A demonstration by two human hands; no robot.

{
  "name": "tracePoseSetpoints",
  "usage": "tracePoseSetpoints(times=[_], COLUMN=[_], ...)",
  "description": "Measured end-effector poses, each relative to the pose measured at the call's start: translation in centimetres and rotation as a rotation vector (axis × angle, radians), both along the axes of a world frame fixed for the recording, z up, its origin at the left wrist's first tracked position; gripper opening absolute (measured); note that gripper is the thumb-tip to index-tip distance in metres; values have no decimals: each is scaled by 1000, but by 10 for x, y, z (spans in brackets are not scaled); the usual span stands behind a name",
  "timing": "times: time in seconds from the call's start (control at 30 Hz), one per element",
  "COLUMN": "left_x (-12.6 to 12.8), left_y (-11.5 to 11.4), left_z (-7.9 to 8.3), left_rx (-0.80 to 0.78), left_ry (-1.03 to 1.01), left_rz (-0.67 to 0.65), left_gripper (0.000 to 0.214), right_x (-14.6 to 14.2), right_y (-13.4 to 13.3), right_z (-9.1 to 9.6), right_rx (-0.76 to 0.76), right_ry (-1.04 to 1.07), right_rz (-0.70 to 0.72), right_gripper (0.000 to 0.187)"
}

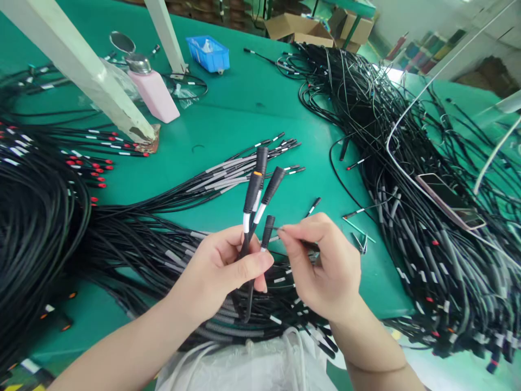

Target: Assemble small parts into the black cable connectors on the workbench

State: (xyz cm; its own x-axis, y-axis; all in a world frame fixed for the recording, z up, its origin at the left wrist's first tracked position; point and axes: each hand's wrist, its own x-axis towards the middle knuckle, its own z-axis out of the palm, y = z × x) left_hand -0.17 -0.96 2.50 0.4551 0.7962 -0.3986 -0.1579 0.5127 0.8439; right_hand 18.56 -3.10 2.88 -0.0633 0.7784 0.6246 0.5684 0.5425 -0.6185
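Note:
Several black cables with connector ends (272, 187) stand up out of my left hand (228, 260), which is closed around them below their white labels. One connector carries an orange band (256, 174). A shorter black connector (267, 231) rises between my left thumb and fingers. Right beside it, my right hand (323, 260) pinches with thumb and forefinger. Something thin and dark shows at those fingertips, too small to name. Beneath both hands lies a bundle of black cables with grey ribbed sleeves (228, 309).
A big coil of black cables (36, 206) lies left, a large cable heap (391, 141) right with a phone (448, 201) on it. Small snips (360, 243) lie near my right hand. A pink bottle (153, 92), blue bin (208, 53) and white post (87, 70) stand behind.

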Motion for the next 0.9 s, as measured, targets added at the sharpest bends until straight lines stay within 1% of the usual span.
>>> tracePoseSetpoints(times=[0.03, 0.1, 0.17, 0.2, 0.3, 0.37, 0.43, 0.5, 0.57, 0.63, 0.73, 0.8, 0.87, 0.9], left_x=[0, 0, 1, 2, 7, 9, 8, 6, 4, 3, 2, 2, 2, 2], left_y=[0, 0, 0, 0, -2, -2, -1, 0, 0, 0, 0, -1, -1, -1], left_z=[0, 0, 3, 5, 13, 15, 13, 10, 7, 7, 7, 8, 8, 8], left_rx=[-1, 3, 4, 0, -33, -39, -28, -16, -10, -10, -11, -5, 0, -2], left_ry=[6, 13, 17, 21, 36, 28, 2, -12, -8, -8, -27, -32, -23, -15], left_rz=[-2, 1, 3, 15, 102, 144, 123, 79, 61, 60, 64, 64, 58, 51], left_gripper=[23, 24, 24, 25, 26, 26, 27, 27, 27, 26, 25, 25, 26, 26], right_x=[0, 1, 1, 1, 3, 4, 4, 3, 2, 1, 3, 4, 5, 5], right_y=[0, 1, 1, 1, 3, 3, 3, 2, 1, 1, 2, 3, 3, 2], right_z=[0, 0, 0, 0, 2, 3, 4, 4, 3, 2, 2, 3, 4, 4], right_rx=[17, 25, 29, 37, 67, 54, 6, -24, -2, 38, 68, 44, 17, 23], right_ry=[1, 2, -22, -29, 41, 104, 107, 51, -22, -52, 16, 45, 6, -20], right_rz=[-9, 24, 44, 32, -31, -28, 28, 81, 74, 29, -19, 18, 69, 69], right_gripper=[22, 23, 23, 23, 26, 25, 23, 21, 21, 22, 25, 24, 22, 21])
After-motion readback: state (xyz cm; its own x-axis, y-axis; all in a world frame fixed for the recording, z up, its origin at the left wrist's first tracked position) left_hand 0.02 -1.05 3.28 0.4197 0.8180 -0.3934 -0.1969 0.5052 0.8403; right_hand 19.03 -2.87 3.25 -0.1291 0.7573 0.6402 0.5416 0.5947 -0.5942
